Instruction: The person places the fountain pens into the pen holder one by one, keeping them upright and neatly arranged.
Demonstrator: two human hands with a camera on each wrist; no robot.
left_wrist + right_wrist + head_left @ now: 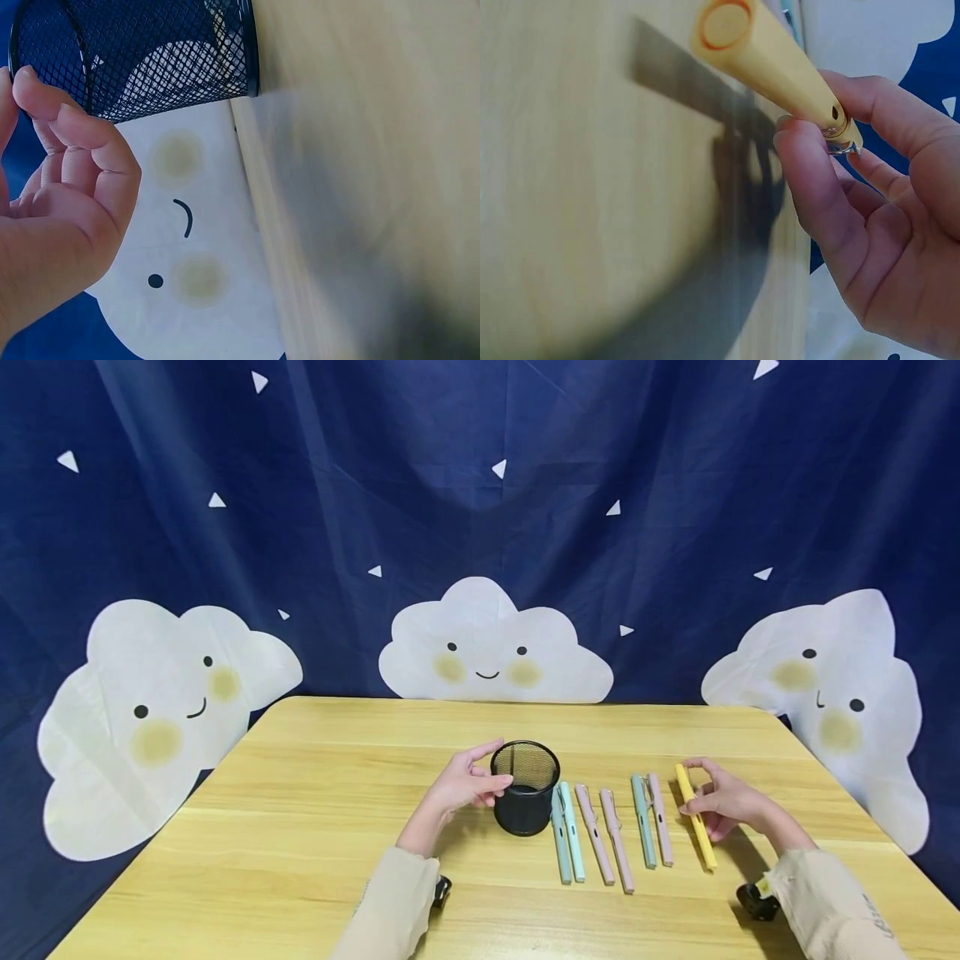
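Note:
A black mesh pen holder (523,814) stands upright on the wooden table, its inside bare of pens. My left hand (467,783) pinches its rim from the left, the thumb at the near side. In the left wrist view, fingertips (45,94) meet the holder's top edge. On the right, my right hand (729,800) holds a yellow pen (697,821) between thumb and fingers. The right wrist view has the pen's orange-ringed end (726,26) towards the camera, with its shadow falling apart from it on the tabletop.
Right of the holder lie a teal pen (560,839) and a mint pen (572,835), then two pink pens (596,835) (617,843). Farther right, another teal pen (643,822) lies beside a mauve pen (661,821). A blue cloud-print curtain (480,527) hangs behind the table (285,827).

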